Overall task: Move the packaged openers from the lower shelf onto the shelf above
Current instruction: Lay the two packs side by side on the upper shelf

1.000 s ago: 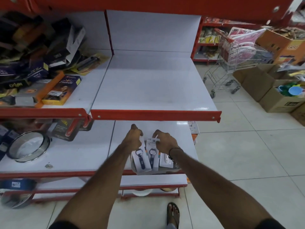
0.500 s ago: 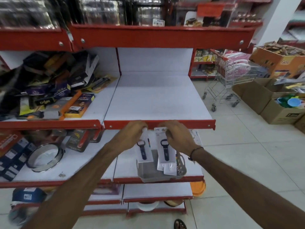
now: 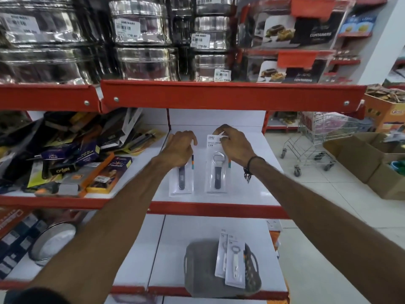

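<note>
Two packaged bottle openers with dark handles lie flat on the white upper shelf (image 3: 252,185). My left hand (image 3: 178,150) grips the top of the left pack (image 3: 182,183) and hides its upper half. My right hand (image 3: 234,144) pinches the top of the right pack (image 3: 217,172). On the lower shelf (image 3: 175,260) a grey basket (image 3: 197,268) holds two more packs (image 3: 234,264) with white-handled openers, leaning upright against each other.
A heap of boxed goods (image 3: 87,154) fills the shelf section to the left. Steel tins (image 3: 142,40) and container boxes stand on the top shelf. A shopping trolley (image 3: 317,145) and cardboard cartons (image 3: 368,163) stand on the tiled floor to the right.
Both hands lifted the two dark-handled packs out of the basket, raised them past the shelf edge and laid them flat on the upper shelf. The view tilted upward.
</note>
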A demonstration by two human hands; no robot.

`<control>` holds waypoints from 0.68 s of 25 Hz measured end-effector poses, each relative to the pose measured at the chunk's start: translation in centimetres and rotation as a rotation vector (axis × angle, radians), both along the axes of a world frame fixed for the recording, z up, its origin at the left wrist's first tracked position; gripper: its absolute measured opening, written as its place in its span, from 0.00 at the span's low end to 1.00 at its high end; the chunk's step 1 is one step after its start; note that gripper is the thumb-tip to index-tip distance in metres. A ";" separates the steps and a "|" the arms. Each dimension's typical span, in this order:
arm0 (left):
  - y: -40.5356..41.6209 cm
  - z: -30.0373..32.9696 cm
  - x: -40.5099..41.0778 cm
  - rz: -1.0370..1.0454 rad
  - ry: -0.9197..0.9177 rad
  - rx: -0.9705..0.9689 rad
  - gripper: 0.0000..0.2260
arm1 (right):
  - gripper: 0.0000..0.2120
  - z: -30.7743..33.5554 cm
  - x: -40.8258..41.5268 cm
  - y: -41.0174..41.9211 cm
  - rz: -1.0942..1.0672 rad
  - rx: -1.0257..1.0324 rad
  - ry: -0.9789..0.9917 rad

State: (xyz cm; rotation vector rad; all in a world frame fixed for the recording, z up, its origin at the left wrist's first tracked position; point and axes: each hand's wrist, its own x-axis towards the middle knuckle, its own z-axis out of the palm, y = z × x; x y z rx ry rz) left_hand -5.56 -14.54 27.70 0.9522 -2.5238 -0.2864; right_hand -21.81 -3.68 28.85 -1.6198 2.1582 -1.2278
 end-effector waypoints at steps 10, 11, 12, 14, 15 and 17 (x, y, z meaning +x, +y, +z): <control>-1.8 -7.3 -2.3 0.011 -0.050 0.212 0.16 | 0.17 -8.4 -1.5 -3.9 0.011 0.324 0.037; -1.6 -7.2 -2.2 0.010 -0.059 0.209 0.17 | 0.19 -8.6 -1.4 -3.8 0.010 0.346 0.070; -1.4 -7.2 -2.1 0.011 -0.079 0.209 0.19 | 0.22 -8.6 -1.3 -3.6 0.017 0.376 0.133; -0.8 -7.2 -1.4 0.019 -0.138 0.210 0.22 | 0.26 -8.7 -1.0 -2.7 0.021 0.399 0.317; -0.2 -7.2 -0.9 0.026 -0.157 0.201 0.22 | 0.27 -8.8 -0.7 -1.9 0.003 0.357 0.387; 1.7 -7.2 0.2 0.052 -0.146 0.159 0.22 | 0.23 -8.6 0.1 0.2 -0.061 0.182 0.473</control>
